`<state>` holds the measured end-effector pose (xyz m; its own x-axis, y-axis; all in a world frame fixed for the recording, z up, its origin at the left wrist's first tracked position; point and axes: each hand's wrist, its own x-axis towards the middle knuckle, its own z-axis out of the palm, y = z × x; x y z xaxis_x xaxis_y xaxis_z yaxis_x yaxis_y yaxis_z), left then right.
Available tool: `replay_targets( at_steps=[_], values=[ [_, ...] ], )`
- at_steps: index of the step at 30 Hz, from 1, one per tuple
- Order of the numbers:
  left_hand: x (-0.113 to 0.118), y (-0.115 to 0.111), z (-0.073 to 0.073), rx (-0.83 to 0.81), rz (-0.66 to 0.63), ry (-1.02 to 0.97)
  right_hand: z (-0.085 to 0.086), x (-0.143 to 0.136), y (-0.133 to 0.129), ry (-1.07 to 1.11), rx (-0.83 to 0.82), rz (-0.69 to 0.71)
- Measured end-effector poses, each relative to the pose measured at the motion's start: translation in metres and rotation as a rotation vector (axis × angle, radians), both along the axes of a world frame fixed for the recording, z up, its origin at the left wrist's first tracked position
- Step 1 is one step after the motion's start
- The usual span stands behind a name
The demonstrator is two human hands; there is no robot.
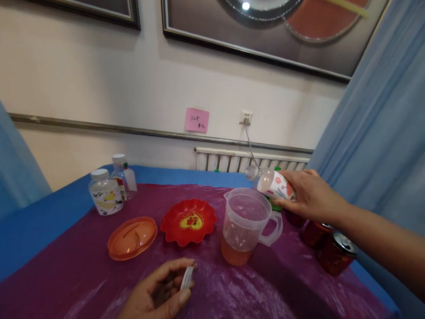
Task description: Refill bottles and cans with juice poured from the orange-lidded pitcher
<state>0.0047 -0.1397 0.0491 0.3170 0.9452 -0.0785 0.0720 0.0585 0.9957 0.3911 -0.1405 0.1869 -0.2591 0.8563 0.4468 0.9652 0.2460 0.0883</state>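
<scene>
Over the right half of the table (72, 261): a clear bottle (279, 186) hangs in the air, just beside the top of the jug (243, 218).
Right hand (307, 195): wrapped around the bottle's bottom end; it is the hand nearer the bottle.
Bottle's long way: almost flat, neck pointing left and a bit toward the far edge, away from the right hand.
Neck and jug: the neck is near the jug's far rim; I cannot tell if it is right over it. That spot seems to matter most.
Left hand (161, 288): low, toward the near edge, pinching a white cap (186, 278). From it, the bottle is up and to the right.
Jug: upright, orange liquid (236, 256) low inside.
Both hands: well apart.
</scene>
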Motion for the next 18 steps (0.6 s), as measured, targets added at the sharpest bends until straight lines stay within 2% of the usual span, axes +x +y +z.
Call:
replay_targets(
  at_steps=[2,4,5,7,10,11,13,15,18],
  values=[
    [0.006,0.0,0.011,0.024,0.012,-0.027,-0.005,-0.008,-0.014,0.222,0.065,-0.049],
    [0.012,0.0,0.028,0.067,0.047,-0.041,-0.014,-0.026,-0.034,0.475,0.138,-0.036],
    [0.015,-0.001,0.038,0.099,0.073,-0.038,-0.021,-0.039,-0.044,0.588,0.146,0.012],
    [0.018,-0.002,0.059,0.185,0.142,-0.025,-0.04,-0.07,-0.061,0.777,0.074,0.203],
    [0.017,-0.005,0.082,0.34,0.267,-0.019,-0.081,-0.117,-0.067,0.958,-0.027,0.417],
    [0.016,-0.007,0.086,0.39,0.3,-0.019,-0.095,-0.13,-0.064,1.012,-0.046,0.487],
    [0.014,-0.01,0.089,0.486,0.323,0.003,-0.122,-0.153,-0.054,1.082,-0.105,0.494],
    [0.01,-0.01,0.085,0.609,0.277,0.08,-0.143,-0.169,-0.042,1.113,-0.137,0.473],
    [0.003,-0.006,0.075,0.827,0.154,0.262,-0.162,-0.184,-0.029,1.1,-0.141,0.45]
  ],
)
